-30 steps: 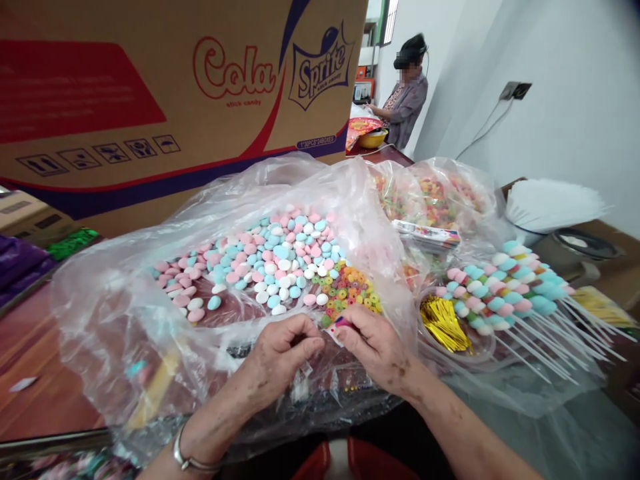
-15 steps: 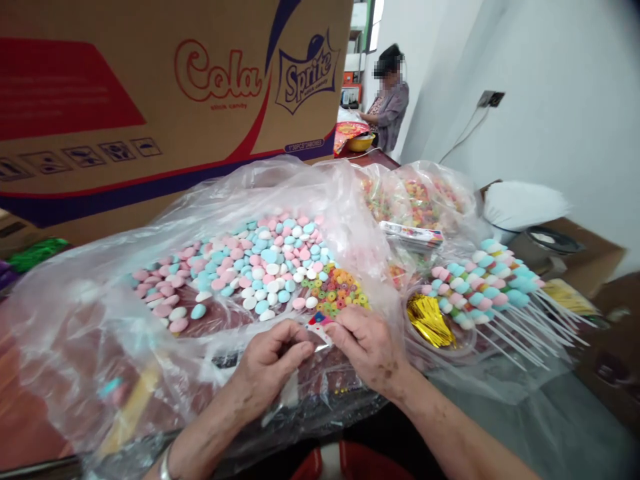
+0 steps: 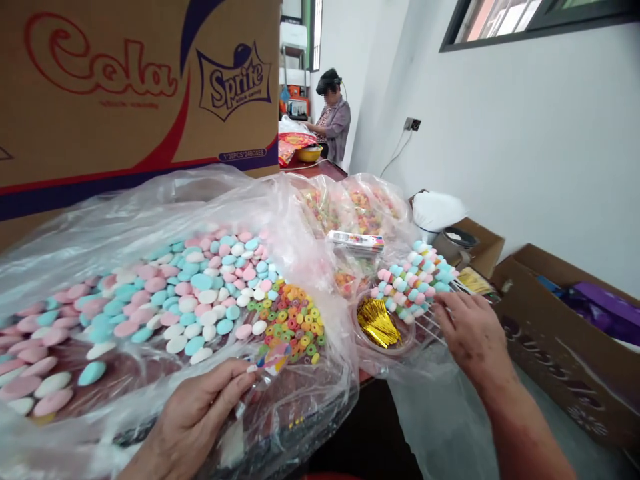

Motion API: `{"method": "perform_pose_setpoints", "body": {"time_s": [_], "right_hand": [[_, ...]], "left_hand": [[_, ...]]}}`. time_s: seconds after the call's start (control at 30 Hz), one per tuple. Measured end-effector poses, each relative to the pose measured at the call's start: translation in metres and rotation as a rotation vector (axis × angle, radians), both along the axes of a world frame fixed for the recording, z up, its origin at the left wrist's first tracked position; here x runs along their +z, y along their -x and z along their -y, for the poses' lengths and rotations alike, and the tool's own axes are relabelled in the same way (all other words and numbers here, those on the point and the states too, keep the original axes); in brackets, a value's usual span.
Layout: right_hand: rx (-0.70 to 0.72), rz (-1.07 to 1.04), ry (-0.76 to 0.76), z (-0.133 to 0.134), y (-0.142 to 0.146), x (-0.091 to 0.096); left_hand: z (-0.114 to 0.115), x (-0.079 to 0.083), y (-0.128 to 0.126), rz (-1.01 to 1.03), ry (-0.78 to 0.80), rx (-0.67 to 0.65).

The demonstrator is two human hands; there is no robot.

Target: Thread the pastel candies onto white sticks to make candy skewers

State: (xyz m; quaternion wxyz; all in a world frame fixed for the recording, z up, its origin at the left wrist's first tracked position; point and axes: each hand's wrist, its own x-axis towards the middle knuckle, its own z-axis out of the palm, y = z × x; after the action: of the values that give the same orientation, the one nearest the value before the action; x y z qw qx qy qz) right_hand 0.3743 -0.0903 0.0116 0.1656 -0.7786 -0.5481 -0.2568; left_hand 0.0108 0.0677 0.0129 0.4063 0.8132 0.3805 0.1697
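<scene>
My left hand (image 3: pixel 200 410) is closed, pinching a small printed plastic wrapper (image 3: pixel 274 358) between thumb and fingers, just above a heap of colourful ring candies (image 3: pixel 295 320). To its left spread pink, white and blue round candies (image 3: pixel 187 303) on clear plastic sheeting (image 3: pixel 165 193). My right hand (image 3: pixel 475 337) is at the white sticks of a stack of candy skewers (image 3: pixel 415 280). Its fingers are bent over the sticks and look closed on one, though the fingertips are partly hidden. Gold twist ties (image 3: pixel 379 325) lie in a round clear tub (image 3: pixel 407 337) beside the skewers.
A stack of printed wrappers (image 3: pixel 355 241) rests before bags of ring candies (image 3: pixel 367 207). A large carton (image 3: pixel 140 87) stands at the back left. Open cardboard boxes (image 3: pixel 555 347) sit at the right. A person (image 3: pixel 333 123) works at the far table.
My right hand has left the wrapper and moved right to the skewer sticks. My left hand keeps the wrapper. The view has turned to the right.
</scene>
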Motion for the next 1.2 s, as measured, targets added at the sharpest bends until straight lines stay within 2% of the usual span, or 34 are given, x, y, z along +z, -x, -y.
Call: {"method": "perform_pose_setpoints", "body": {"time_s": [0.1, 0.17, 0.27, 0.37, 0.43, 0.5, 0.57, 0.67, 0.8, 0.9, 1.07, 1.2], "right_hand": [[-0.120, 0.175, 0.152, 0.019, -0.023, -0.018], [-0.108, 0.201, 0.144, 0.025, -0.027, -0.025], [-0.047, 0.142, -0.016, 0.029, -0.029, -0.021], [-0.010, -0.036, -0.181, 0.030, -0.025, -0.006], [0.107, -0.241, -0.251, 0.023, -0.013, 0.006], [0.313, -0.349, -0.230, 0.013, 0.005, 0.018], [0.501, -0.385, -0.157, -0.001, 0.025, 0.026], [0.683, -0.335, -0.092, -0.020, 0.045, 0.033], [0.804, -0.206, -0.030, -0.037, 0.052, 0.036], [0.862, -0.120, -0.040, -0.041, 0.052, 0.038], [0.873, -0.144, -0.007, -0.039, 0.049, 0.040], [0.986, -0.112, 0.057, -0.043, 0.047, 0.040]], "left_hand": [[-0.002, 0.001, -0.004, -0.019, 0.049, -0.035], [-0.002, 0.001, -0.006, -0.025, 0.086, -0.050], [-0.001, 0.002, -0.005, -0.032, 0.137, -0.048], [0.001, 0.005, -0.002, 0.001, 0.187, -0.042], [0.002, 0.007, 0.001, 0.029, 0.220, -0.044], [0.002, 0.009, 0.004, 0.033, 0.265, -0.050], [0.004, 0.011, 0.007, 0.040, 0.317, -0.059], [0.006, 0.013, 0.011, 0.097, 0.401, -0.059], [0.007, 0.014, 0.015, 0.183, 0.515, -0.056], [0.006, 0.014, 0.017, 0.188, 0.582, -0.061], [0.006, 0.015, 0.019, 0.204, 0.695, -0.039], [0.005, 0.019, 0.017, 0.101, 0.716, -0.096]]}}
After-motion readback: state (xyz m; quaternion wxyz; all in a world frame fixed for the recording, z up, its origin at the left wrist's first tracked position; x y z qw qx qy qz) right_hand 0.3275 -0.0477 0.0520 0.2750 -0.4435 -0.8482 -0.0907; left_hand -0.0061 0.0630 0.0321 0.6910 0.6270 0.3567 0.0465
